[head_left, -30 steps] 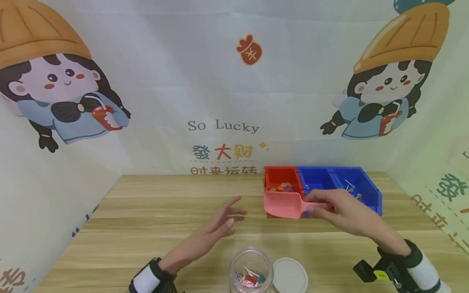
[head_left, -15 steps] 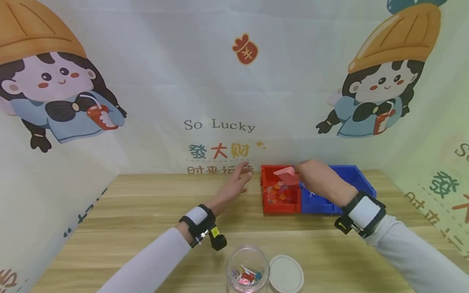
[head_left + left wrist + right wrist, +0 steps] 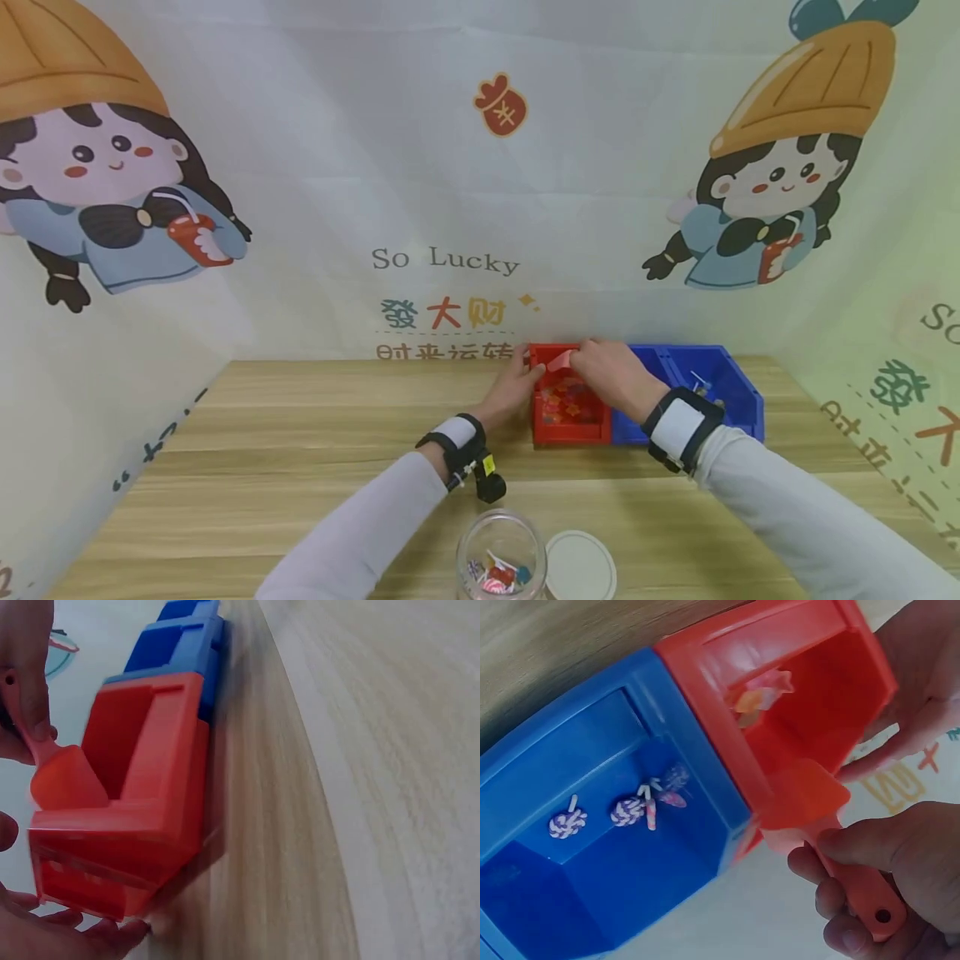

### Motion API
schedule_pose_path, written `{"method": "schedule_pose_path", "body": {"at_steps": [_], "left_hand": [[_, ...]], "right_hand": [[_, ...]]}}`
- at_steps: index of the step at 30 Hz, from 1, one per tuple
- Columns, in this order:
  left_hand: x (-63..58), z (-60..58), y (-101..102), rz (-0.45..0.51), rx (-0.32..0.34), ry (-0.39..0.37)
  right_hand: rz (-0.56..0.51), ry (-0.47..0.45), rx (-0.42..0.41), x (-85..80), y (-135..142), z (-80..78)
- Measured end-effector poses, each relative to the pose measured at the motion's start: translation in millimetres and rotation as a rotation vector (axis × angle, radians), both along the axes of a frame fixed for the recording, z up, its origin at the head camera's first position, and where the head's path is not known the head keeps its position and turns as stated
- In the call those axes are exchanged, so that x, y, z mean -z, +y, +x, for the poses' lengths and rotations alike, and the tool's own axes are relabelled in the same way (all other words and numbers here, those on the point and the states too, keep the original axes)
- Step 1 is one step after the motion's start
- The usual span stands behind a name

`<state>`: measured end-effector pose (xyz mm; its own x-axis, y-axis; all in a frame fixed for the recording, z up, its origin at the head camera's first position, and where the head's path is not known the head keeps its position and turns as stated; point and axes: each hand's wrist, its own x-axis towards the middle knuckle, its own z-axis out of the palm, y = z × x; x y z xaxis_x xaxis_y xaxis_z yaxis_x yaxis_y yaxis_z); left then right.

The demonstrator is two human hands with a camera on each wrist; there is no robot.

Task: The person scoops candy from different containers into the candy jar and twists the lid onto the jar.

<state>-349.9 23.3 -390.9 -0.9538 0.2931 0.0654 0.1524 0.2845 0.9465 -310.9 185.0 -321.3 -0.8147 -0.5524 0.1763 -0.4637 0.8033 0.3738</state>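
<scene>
My right hand [image 3: 618, 379] grips the handle of a pink plastic scoop [image 3: 862, 892], thumb along its top. The scoop's blade tips down into a red bin [image 3: 572, 434], overlapping its back part. Small star-shaped pieces [image 3: 567, 403] in orange, pink and red lie toward the bin's front. At the bin's left side is my left hand [image 3: 512, 390]. Its fingers [image 3: 71, 921] lie stretched along the outer side wall, and the thumb stands apart from them near the rim.
Two blue bins [image 3: 720, 422] adjoin the red one on its right, with lollipop-like sweets [image 3: 568, 823] inside. Nearer me stand a clear jar [image 3: 501, 533] holding several wrapped sweets and a round white lid [image 3: 581, 567]. A printed cloth [image 3: 315, 208] hangs behind the table.
Both hands have reached forward. The right hand has carried the scoop from in front of the bins into the red one; the left has come up to that bin's left side.
</scene>
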Motion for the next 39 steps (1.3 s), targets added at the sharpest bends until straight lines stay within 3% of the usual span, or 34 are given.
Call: {"method": "schedule_pose_path", "body": {"at_steps": [6,12,19,22,30,39], "left_hand": [[11.7,-8.4,5.4,-0.015,-0.031,0.027],[16.7,-10.2,9.8,-0.067,-0.001,0.12],[20.3,-10.6,10.0,-0.125,0.005,0.146],[20.9,-11.2,9.9,-0.139,0.016,0.159],[18.6,-10.9,14.0,-0.227,0.014,0.222],[18.1,-7.4,11.3,-0.246,-0.012,0.249]], "right_hand": [[-0.021,-0.006,-0.013,8.8,-3.6,-6.7],[-0.022,0.051,-0.05,18.5,-7.7,-9.8],[0.138,0.083,-0.028,23.8,-13.1,-8.5],[0.167,0.103,-0.06,27.2,-12.7,-9.7],[0.074,-0.04,-0.021,10.7,-11.0,-12.6],[0.089,-0.165,0.058,-12.9,-31.4,-5.3]]}}
